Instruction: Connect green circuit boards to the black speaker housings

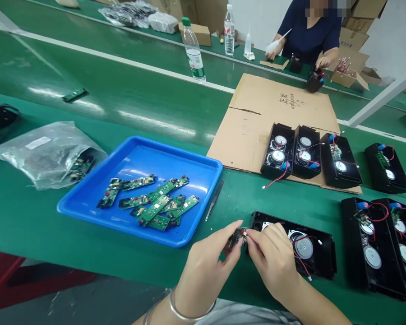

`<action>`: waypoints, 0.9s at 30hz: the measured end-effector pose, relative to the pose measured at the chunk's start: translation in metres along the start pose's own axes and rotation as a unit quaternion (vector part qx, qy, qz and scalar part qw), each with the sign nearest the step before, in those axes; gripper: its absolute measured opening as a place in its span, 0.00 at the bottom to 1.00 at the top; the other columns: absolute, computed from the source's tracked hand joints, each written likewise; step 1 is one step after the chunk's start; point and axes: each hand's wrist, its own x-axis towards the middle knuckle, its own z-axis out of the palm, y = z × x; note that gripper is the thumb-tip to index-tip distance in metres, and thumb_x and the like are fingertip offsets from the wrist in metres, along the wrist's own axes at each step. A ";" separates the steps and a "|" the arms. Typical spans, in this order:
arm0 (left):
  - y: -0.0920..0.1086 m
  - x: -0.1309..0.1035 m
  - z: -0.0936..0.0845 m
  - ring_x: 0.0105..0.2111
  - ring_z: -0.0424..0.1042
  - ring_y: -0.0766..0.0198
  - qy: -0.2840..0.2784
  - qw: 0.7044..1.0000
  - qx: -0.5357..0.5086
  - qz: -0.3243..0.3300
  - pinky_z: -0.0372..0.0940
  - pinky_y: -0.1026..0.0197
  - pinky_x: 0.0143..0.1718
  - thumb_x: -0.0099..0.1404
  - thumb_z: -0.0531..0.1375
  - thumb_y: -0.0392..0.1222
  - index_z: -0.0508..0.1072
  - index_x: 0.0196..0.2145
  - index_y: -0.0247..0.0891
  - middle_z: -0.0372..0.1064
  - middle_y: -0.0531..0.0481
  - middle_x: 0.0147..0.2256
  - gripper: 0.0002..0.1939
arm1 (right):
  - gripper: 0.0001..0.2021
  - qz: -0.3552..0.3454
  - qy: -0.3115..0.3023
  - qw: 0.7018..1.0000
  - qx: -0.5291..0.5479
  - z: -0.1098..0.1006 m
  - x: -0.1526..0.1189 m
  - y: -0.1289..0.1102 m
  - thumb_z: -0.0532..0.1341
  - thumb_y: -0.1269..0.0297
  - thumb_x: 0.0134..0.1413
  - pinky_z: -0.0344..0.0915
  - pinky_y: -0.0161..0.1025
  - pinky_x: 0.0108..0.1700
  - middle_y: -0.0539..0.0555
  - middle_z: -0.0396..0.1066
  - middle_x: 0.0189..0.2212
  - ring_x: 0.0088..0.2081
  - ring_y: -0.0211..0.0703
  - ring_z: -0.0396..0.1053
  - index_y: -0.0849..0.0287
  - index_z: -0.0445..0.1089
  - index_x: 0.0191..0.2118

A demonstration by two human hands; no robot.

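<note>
My left hand [209,257] is closed, pinching a small circuit board [236,238] between thumb and forefinger. Against the board, the fingertips of my right hand [274,255] grip a tiny white wire connector [244,233] with a bit of red showing. Whether it sits in the board's socket is hidden by the fingers. Both hands are over the left end of a black speaker box [326,257], which lies open side up. Inside it is a round silver speaker [301,245]; a second is mostly covered by my right hand. Red and black wires with white plugs trail across the box.
Left of my hands is a blue tray [88,215] of loose circuit boards, with tweezers [214,200] beside it. A plastic bag [43,155] lies further left. More speaker boxes [374,255] stand right and on cardboard [237,135]. Across the belt, a person [307,36] handles a box.
</note>
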 end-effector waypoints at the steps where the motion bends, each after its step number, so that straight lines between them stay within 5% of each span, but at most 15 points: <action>1: 0.001 0.000 0.000 0.20 0.73 0.67 -0.002 1.000 0.014 0.017 0.69 0.69 0.25 0.65 0.51 0.39 0.72 0.42 0.37 0.76 0.51 0.25 0.12 | 0.07 -0.005 -0.006 1.000 -0.012 -0.001 0.001 0.000 0.52 0.75 0.60 0.53 0.38 0.27 0.52 0.64 0.22 0.24 0.38 0.56 0.65 0.67 0.36; 9: 0.000 0.003 -0.001 0.23 0.74 0.66 -0.037 0.994 0.039 0.099 0.67 0.68 0.24 0.67 0.48 0.36 0.69 0.44 0.34 0.76 0.48 0.27 0.12 | 0.12 -0.018 0.000 1.000 0.016 -0.001 0.008 0.004 0.49 0.74 0.62 0.55 0.36 0.26 0.51 0.62 0.20 0.23 0.37 0.56 0.64 0.67 0.31; 16: 0.004 0.004 -0.009 0.24 0.75 0.67 -0.079 0.995 0.002 0.066 0.70 0.68 0.28 0.67 0.49 0.39 0.70 0.45 0.40 0.77 0.51 0.30 0.13 | 0.12 -0.005 0.047 0.997 0.058 0.009 0.002 0.008 0.48 0.73 0.63 0.54 0.35 0.26 0.50 0.63 0.19 0.23 0.36 0.57 0.61 0.65 0.31; 20: 0.005 0.005 -0.007 0.25 0.76 0.65 -0.095 0.995 -0.002 0.039 0.70 0.68 0.29 0.66 0.50 0.42 0.71 0.45 0.41 0.78 0.50 0.31 0.14 | 0.16 0.008 0.024 0.999 0.031 0.009 0.003 0.005 0.46 0.71 0.64 0.55 0.36 0.26 0.50 0.63 0.19 0.23 0.37 0.57 0.61 0.67 0.29; 24: -0.004 0.010 -0.018 0.32 0.77 0.57 -0.097 0.994 0.040 0.004 0.71 0.62 0.35 0.64 0.52 0.50 0.73 0.43 0.44 0.78 0.50 0.37 0.15 | 0.14 0.027 -0.057 0.997 0.045 -0.024 0.001 0.012 0.46 0.66 0.65 0.63 0.40 0.36 0.56 0.70 0.32 0.34 0.42 0.64 0.64 0.66 0.46; 27: -0.020 0.008 -0.035 0.28 0.77 0.58 -0.113 0.992 0.051 -0.034 0.71 0.64 0.27 0.61 0.53 0.54 0.71 0.42 0.49 0.78 0.56 0.33 0.15 | 0.15 0.083 -0.106 0.990 0.043 -0.065 -0.016 0.030 0.46 0.71 0.64 0.65 0.40 0.41 0.56 0.68 0.39 0.40 0.42 0.65 0.60 0.64 0.50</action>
